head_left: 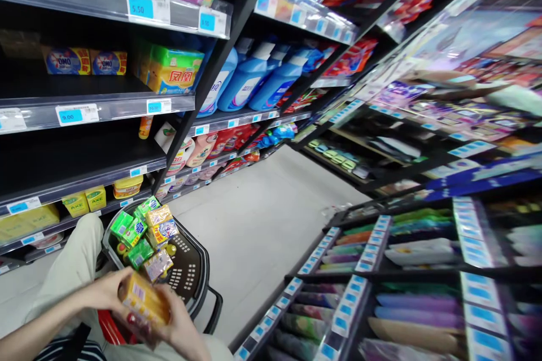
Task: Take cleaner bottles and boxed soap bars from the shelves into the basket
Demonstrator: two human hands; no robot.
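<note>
Between both hands I hold a yellow soap pack [146,300] with a pale printed label on its top face. My left hand [110,293] grips its left side, and my right hand [180,318] closes round its right end. Just beyond them, on the floor, stands a black shopping basket [202,273] with slotted holes in its bottom. Inside it lie several green packs [139,252], a yellow and blue pack [164,232] and a pale brown pack [158,265]. Part of the basket is hidden by my hands and legs.
Shelves on the left hold OMO boxes [109,62], a green and orange pack [175,70], yellow AXE boxes [96,197] and blue detergent bottles [241,87]. A pale floor aisle [254,220] runs ahead. Blurred racks of folded packs [415,304] line the right.
</note>
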